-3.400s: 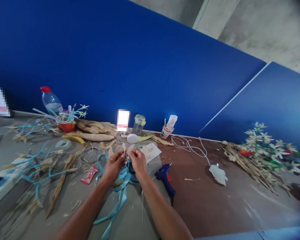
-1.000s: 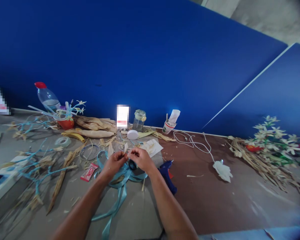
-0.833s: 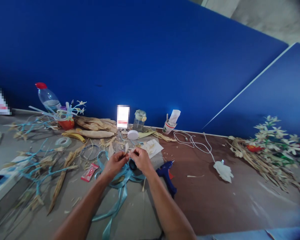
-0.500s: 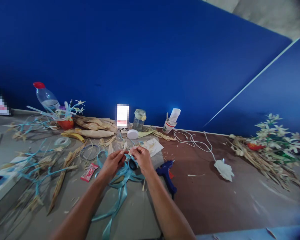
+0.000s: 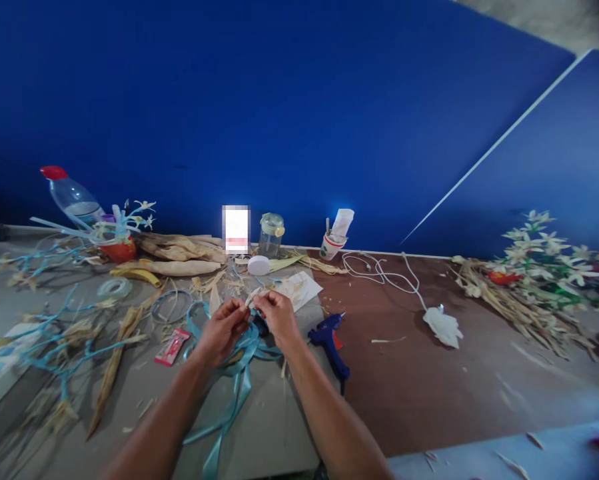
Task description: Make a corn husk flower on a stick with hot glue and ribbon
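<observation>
Blue wall (image 5: 289,100) behind cluttered table (image 5: 419,387)

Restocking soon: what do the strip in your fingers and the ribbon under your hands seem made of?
Pale strip, pinched by left hand and right hand: likely dried husk, matte, pale tan. Ribbon: probably satin-like fabric, light blue, slightly glossy, flat limp loops.

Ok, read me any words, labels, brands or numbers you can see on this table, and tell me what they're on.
No text is readable here.
White card by the wall: blurred out.
Red packet: print too small.
Paper cup: markings too small.
Husk strip pinched by left hand and right hand: no writing.
</observation>
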The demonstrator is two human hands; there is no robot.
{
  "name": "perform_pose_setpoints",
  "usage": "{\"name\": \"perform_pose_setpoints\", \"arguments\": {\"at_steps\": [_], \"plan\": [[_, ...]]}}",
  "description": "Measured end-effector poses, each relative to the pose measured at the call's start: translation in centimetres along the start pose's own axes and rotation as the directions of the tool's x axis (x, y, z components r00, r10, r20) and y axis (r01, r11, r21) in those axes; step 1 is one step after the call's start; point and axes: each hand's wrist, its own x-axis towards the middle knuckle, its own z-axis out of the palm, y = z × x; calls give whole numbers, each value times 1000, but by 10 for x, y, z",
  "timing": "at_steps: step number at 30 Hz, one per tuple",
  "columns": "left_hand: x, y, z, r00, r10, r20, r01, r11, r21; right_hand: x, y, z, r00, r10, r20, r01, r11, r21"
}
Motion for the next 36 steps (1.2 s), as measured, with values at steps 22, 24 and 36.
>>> {"name": "perform_pose_setpoints", "arguments": {"at_steps": [22,24,36], "plan": [[3,-4,-6,998,-63,7,64,997,-31,1,2,-5,995,-104,-3,103,981,-165],[2,-2,-5,996,-82,24,83,995,-50,1,2,-6,994,-108,-12,104,978,-182],[4,-3,-9,985,-138,106,147,986,-82,-3,-1,-2,994,-105,5,105,982,-157]]}}
